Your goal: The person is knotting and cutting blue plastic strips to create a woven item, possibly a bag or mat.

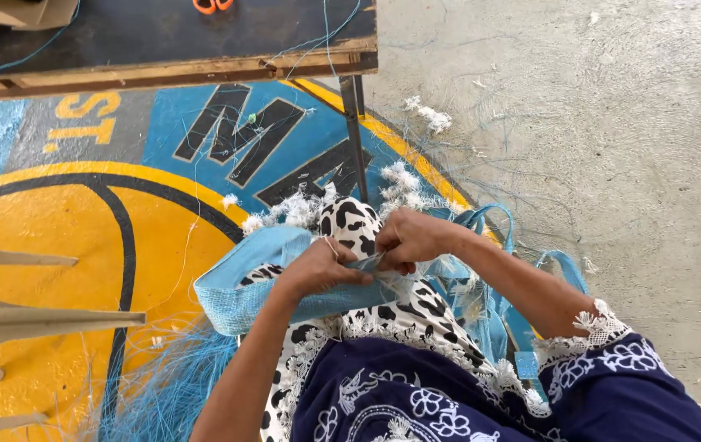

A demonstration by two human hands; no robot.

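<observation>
A light blue woven bag (240, 290) lies across my lap, over black-and-white spotted cloth (350, 223). My left hand (322, 268) pinches the bag's top edge, thumb and fingers closed on the fabric. Right beside it, my right hand (412, 239) grips the same edge, fingers curled tight, and may hold something small that I cannot make out. The two hands nearly touch. Blue handles (489, 217) of the bag trail off to the right of my right forearm. My sleeves are dark blue with white flower print and lace trim.
A dark wooden table (162, 49) with a metal leg (354, 135) stands ahead, orange scissors (213, 5) on it. Plastic chair legs (31, 319) at left. Loose blue threads (162, 385) and white fibre tufts (404, 184) litter the painted yellow-and-blue floor; bare concrete (612, 147) at right.
</observation>
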